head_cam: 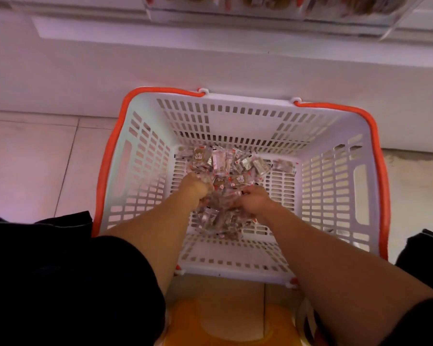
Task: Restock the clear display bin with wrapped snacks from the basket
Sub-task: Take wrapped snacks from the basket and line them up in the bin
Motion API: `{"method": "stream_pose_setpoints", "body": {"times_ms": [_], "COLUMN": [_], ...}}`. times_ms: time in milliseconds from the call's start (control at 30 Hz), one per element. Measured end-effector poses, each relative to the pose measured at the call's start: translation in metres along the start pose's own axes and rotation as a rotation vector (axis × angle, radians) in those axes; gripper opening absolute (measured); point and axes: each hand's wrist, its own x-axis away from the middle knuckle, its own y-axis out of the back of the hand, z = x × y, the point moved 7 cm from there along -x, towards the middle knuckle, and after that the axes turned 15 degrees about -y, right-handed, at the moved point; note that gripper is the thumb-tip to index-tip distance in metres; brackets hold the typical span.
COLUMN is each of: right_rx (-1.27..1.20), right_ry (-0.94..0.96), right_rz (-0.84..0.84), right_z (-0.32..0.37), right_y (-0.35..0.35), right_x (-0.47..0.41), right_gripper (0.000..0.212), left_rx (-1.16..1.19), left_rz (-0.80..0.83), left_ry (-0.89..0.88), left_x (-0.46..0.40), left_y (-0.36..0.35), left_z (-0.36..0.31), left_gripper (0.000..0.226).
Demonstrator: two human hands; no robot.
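Note:
A white slotted basket [333, 186] with orange handles stands on the floor below me. Several small clear-wrapped snacks [225, 163] lie on its bottom. Both my hands are down inside it. My left hand [195, 189] curls its fingers round a bunch of the wrapped snacks, and my right hand [254, 202] grips the same heap from the other side. More wrappers hang beneath the hands. The clear display bin [273, 8] with snacks inside shows at the top edge, on the white shelf unit.
The white base of the shelf unit [210, 66] stands directly behind the basket. Pale floor tiles [35, 158] spread to the left. An orange stool [223, 323] sits under me, between my dark-clothed knees.

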Motion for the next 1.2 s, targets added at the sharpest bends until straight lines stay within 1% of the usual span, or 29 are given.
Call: {"method": "stream_pose_setpoints", "body": {"times_ms": [133, 200, 233, 300, 400, 433, 467, 533, 567, 600, 633, 700, 733, 800, 867, 900, 967, 1000, 1067, 1100, 1200], "right_rx": [0.034, 0.042, 0.044, 0.058, 0.029, 0.034, 0.077, 0.205, 0.246, 0.273, 0.307, 0.374, 0.390, 0.380, 0.328, 0.273, 0.085, -0.032, -0.251, -0.340, -0.504], "right_ry": [0.043, 0.069, 0.081, 0.109, 0.134, 0.147, 0.180, 0.314, 0.380, 0.427, 0.466, 0.533, 0.549, 0.567, 0.582, 0.587, 0.623, 0.662, 0.755, 0.800, 0.895], "right_rz": [0.005, 0.035, 0.050, 0.081, 0.154, 0.154, 0.126, 0.028, -0.006, -0.022, -0.017, 0.058, 0.121, 0.262, 0.413, 0.480, 0.596, 0.630, 0.643, 0.631, 0.568], "right_z": [0.012, 0.017, 0.021, 0.027, 0.035, 0.039, 0.043, 0.057, 0.064, 0.072, 0.080, 0.097, 0.104, 0.118, 0.128, 0.132, 0.142, 0.147, 0.157, 0.161, 0.175], "right_y": [0.018, 0.022, 0.024, 0.026, 0.029, 0.031, 0.035, 0.042, 0.044, 0.046, 0.048, 0.049, 0.050, 0.055, 0.062, 0.068, 0.082, 0.089, 0.102, 0.107, 0.123], "right_x": [0.013, 0.021, 0.026, 0.037, 0.055, 0.062, 0.071, 0.094, 0.108, 0.124, 0.141, 0.180, 0.203, 0.252, 0.303, 0.327, 0.371, 0.389, 0.416, 0.425, 0.441], "right_gripper": [0.028, 0.025, 0.024, 0.023, 0.026, 0.028, 0.029, 0.036, 0.044, 0.053, 0.057, 0.044, 0.036, 0.032, 0.036, 0.038, 0.042, 0.041, 0.033, 0.027, 0.021], "left_rx": [-0.150, -0.122, -0.091, -0.034, 0.020, 0.033, 0.032, 0.025, 0.035, 0.045, 0.049, 0.023, -0.008, -0.094, -0.236, -0.319, -0.390, -0.362, -0.183, -0.048, 0.340], "left_rz": [0.020, 0.042, 0.052, 0.062, 0.110, 0.134, 0.152, 0.176, 0.194, 0.217, 0.247, 0.333, 0.389, 0.513, 0.587, 0.596, 0.550, 0.502, 0.434, 0.435, 0.483], "left_ry": [-0.031, -0.032, -0.032, -0.047, -0.122, -0.157, -0.195, -0.265, -0.287, -0.307, -0.328, -0.382, -0.411, -0.468, -0.549, -0.609, -0.751, -0.827, -0.920, -0.926, -0.842], "left_x": [0.007, 0.014, 0.018, 0.027, 0.039, 0.043, 0.048, 0.058, 0.065, 0.073, 0.082, 0.104, 0.118, 0.149, 0.184, 0.202, 0.235, 0.249, 0.272, 0.280, 0.293], "left_y": [0.010, 0.014, 0.016, 0.023, 0.034, 0.037, 0.040, 0.048, 0.052, 0.056, 0.061, 0.071, 0.077, 0.091, 0.108, 0.117, 0.131, 0.137, 0.145, 0.145, 0.139], "left_z": [0.007, 0.010, 0.011, 0.008, -0.015, -0.025, -0.036, -0.058, -0.068, -0.079, -0.091, -0.122, -0.139, -0.179, -0.219, -0.240, -0.278, -0.295, -0.319, -0.328, -0.346], "left_gripper": [0.026, 0.015, 0.014, 0.022, 0.039, 0.045, 0.051, 0.056, 0.054, 0.047, 0.038, 0.026, 0.026, 0.028, 0.022, 0.018, 0.014, 0.015, 0.014, 0.013, 0.018]}}
